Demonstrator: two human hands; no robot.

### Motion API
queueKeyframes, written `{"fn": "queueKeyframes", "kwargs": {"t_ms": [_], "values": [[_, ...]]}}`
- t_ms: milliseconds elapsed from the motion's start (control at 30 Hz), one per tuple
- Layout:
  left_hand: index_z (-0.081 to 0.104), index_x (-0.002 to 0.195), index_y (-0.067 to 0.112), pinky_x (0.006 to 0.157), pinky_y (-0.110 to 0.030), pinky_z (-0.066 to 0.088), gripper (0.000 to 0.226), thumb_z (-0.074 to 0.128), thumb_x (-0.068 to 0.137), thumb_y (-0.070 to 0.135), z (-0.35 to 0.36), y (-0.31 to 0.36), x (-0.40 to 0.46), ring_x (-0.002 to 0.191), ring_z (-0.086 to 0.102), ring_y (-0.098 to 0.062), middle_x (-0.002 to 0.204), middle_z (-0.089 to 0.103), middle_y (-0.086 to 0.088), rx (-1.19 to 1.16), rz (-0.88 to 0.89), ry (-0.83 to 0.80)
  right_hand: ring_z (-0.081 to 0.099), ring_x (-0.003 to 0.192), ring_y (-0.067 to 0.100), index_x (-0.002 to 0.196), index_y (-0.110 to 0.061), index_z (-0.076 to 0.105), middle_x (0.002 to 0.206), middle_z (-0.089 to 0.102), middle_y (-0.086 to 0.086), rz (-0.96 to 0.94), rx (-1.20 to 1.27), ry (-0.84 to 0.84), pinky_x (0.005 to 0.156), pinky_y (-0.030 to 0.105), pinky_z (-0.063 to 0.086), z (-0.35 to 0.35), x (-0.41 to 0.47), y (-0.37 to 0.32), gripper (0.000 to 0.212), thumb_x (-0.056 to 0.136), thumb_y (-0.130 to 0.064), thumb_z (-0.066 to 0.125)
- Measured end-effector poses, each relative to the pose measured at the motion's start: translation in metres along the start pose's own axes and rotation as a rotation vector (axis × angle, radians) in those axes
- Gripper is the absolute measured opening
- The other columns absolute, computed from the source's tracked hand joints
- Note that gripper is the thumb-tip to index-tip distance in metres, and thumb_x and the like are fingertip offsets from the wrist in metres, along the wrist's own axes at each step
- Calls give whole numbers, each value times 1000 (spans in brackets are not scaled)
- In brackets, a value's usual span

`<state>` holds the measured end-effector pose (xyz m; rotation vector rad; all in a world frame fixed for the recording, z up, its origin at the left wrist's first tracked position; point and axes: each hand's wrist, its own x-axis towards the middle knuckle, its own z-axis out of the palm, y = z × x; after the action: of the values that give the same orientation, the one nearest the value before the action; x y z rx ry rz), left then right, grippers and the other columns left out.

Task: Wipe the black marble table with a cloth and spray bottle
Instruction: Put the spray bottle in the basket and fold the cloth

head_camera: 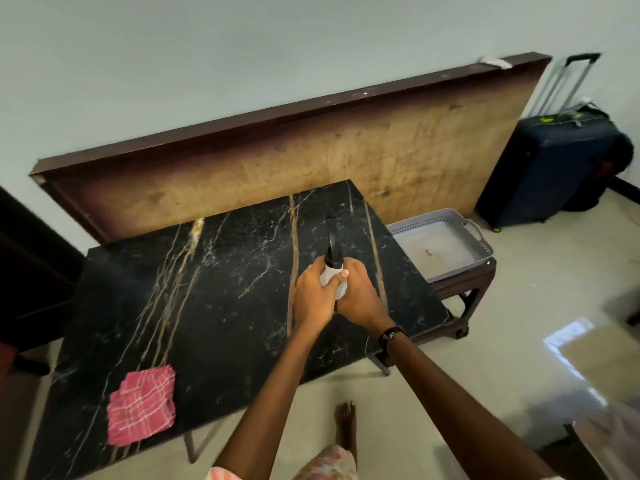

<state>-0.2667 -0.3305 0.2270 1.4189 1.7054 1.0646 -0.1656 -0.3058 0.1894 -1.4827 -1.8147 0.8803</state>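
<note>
Head view: both hands wrap a white spray bottle over the black marble table, left hand and right hand curled closed around its body, black nozzle above the fingers. A folded red checked cloth lies well left of them, nearer the person.

Home room, tiled floor, suitcase (blue), marble table

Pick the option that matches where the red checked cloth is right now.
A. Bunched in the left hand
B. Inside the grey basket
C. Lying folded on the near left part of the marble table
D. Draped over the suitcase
C: the red checked cloth lies folded on the black marble table, while both hands grip the spray bottle.
</note>
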Motion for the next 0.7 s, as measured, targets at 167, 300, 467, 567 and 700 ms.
{"fn": "queueKeyframes", "kwargs": {"t_ms": [167,300,467,567,700], "values": [[59,115,28,87,-40,54,35,64,83,41,52,11,56,104,61,-17,113,66,0,10,17,-68,55,114,21,129,-17,47,134,46,4,72,-32,89,90,38,50,-39,42,38,71,69,-32,83],[53,121,25,96,-42,50,42,67,82,28,93,17,93,119,51,-19,130,55,1,-33,-25,-148,50,117,18,131,-15,46,135,44,4,144,6,101,92,36,52,-73,72,76,81,64,-36,85],[49,122,31,99,-40,50,38,63,87,22,145,13,114,124,50,-19,134,53,-2,-205,-162,-332,40,111,7,128,-14,49,127,44,3,180,30,122,81,7,38,-115,99,128,74,65,-28,86],[49,117,39,105,-36,43,34,60,89,21,176,11,121,128,47,-13,137,51,2,-281,-205,-439,41,114,12,128,-11,49,129,43,8,232,48,140,95,28,45,-135,114,162,75,65,-24,87],[49,126,31,100,-27,37,38,57,91,21,219,13,142,129,41,-10,138,48,3,-258,-288,-520,41,118,18,131,-9,44,134,39,10,328,24,115,96,27,40,-156,139,214,83,61,-20,89]]}}
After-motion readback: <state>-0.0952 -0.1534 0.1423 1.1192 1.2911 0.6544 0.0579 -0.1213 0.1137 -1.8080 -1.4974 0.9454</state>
